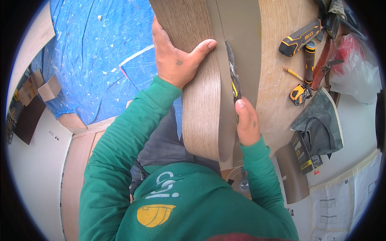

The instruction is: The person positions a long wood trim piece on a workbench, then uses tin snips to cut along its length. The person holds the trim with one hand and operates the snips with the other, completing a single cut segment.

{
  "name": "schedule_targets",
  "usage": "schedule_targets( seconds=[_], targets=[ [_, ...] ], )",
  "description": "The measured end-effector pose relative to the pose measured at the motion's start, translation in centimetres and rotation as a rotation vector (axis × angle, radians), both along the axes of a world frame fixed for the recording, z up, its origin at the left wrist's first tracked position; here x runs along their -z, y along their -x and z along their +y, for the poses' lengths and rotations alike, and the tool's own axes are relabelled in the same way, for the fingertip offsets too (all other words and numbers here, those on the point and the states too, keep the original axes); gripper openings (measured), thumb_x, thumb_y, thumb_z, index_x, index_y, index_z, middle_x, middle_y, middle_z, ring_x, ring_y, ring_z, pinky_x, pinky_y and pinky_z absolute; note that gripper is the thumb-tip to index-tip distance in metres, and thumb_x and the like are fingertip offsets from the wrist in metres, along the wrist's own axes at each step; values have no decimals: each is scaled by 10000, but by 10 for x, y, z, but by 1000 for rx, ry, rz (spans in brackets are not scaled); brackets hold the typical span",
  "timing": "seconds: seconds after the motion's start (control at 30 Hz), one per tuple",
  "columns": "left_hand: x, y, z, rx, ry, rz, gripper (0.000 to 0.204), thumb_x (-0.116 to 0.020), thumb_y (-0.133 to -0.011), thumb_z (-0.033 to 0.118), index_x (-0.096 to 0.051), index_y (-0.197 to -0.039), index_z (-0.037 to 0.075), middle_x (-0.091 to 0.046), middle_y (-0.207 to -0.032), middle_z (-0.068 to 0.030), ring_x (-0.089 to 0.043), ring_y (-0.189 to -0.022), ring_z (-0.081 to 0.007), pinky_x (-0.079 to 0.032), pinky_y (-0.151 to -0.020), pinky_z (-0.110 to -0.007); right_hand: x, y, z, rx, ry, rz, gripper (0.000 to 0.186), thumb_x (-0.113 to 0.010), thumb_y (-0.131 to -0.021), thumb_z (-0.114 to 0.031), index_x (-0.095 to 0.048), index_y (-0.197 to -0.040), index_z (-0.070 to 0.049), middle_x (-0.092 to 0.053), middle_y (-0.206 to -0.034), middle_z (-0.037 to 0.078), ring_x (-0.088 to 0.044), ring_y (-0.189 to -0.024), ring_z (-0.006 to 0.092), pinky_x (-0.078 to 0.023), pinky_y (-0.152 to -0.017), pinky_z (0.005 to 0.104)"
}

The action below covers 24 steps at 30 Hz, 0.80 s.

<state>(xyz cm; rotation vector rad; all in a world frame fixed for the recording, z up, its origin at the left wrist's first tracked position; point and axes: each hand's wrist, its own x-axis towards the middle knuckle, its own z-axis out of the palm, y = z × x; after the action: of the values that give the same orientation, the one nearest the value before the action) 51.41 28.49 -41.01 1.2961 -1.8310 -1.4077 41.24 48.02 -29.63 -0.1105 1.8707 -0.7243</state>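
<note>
A long strip of wood-grain laminate sheet [201, 88] curls back toward me, its plain brown back [246, 52] facing up beside it. My left hand [177, 58] grips the strip's left edge, thumb on the grained face and fingers partly hidden beyond the edge. In my right hand [247, 122] is a slim, dark, pointed cutting tool [233, 72] with yellow marks; its exact kind is hard to make out. The tool lies along the brown sheet just right of the curl. A thin dark line runs across the sheet ahead of its tip.
On the wooden board [277, 80] at right lie a black-and-orange tool [301, 38], a hammer-like handle [309, 62], a pencil [294, 74] and a tape measure [298, 94]. Farther right are a plastic bag [356, 68] and a dark pouch [321, 124]. Blue sheeting [100, 60] spreads at left.
</note>
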Motion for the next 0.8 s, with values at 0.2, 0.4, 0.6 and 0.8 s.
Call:
schedule_targets(
  seconds=[0.2, 0.4, 0.6, 0.8],
  targets=[
    [-2, 0, 0, 3, -6, -22, 1194, -952, -688, 348, -210, -1527, -67, -443, -1434, -233, -496, -1313, -346, -423, -1107, -437, 0, 3, -5, 2, 10, -18, 487, -453, -1065, -460, -572, -952, -2, -455, -751, 34, -420, -715, 142, -383, -651, 320],
    [0, 0, 0, -1, -2, -14, 1193, -952, -687, 351, -213, -1522, -75, -445, -1430, -236, -495, -1308, -348, -419, -1108, -439, 2, 1, -3, -37, -6, 25, 497, -445, -1064, -471, -571, -957, -2, -458, -752, 36, -422, -715, 148, -386, -653, 322],
    [1, 0, 0, -1, -5, 10, 1189, -950, -692, 342, -210, -1525, -74, -447, -1426, -235, -495, -1306, -345, -418, -1108, -439, -1, 4, -12, 1, -3, -27, 504, -451, -1060, -481, -574, -967, -2, -452, -753, 46, -420, -723, 151, -389, -660, 327],
    [-2, 1, -1, -5, -41, 17, 1195, -948, -696, 350, -203, -1527, -77, -441, -1434, -241, -491, -1313, -347, -416, -1112, -437, 1, 1, -11, -19, 8, 23, 490, -453, -1061, -473, -570, -962, -7, -440, -751, 37, -410, -720, 146, -385, -659, 328]
  ],
)
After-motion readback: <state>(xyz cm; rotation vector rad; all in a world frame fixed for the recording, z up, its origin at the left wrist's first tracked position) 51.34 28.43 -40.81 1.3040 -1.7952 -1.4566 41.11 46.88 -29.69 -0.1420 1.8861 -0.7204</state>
